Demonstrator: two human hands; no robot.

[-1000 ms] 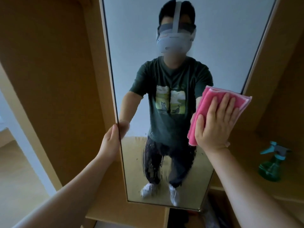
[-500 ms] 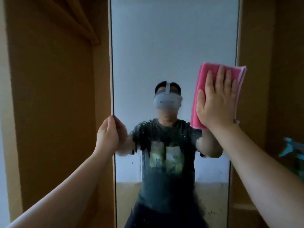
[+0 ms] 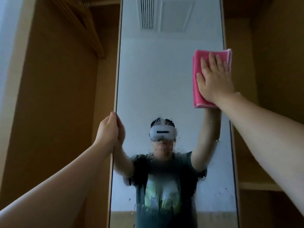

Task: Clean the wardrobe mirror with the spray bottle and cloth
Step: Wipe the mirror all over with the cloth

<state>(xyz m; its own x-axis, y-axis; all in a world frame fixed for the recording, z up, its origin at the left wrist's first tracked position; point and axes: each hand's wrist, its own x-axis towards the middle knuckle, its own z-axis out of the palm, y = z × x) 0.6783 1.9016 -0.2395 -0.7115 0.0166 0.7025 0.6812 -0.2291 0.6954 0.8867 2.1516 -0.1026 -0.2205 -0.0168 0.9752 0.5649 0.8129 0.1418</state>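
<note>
Pink folded cloth [image 3: 212, 63] pressed flat on the mirror [image 3: 164, 79], upper right, under the right hand [image 3: 213, 81], fingers spread. Left hand [image 3: 108, 130] curled around the mirror's left edge. Spray droplets [image 3: 166, 162] cover the lower glass. Wooden wardrobe [image 3: 57, 96] on both sides.

Open wooden wardrobe interior [image 3: 57, 99] in warm brown, slanted hanging rail [image 3: 85, 28] upper left, shelf [image 3: 258, 185] lower right, pale daylight along the left edge, dim overall
</note>
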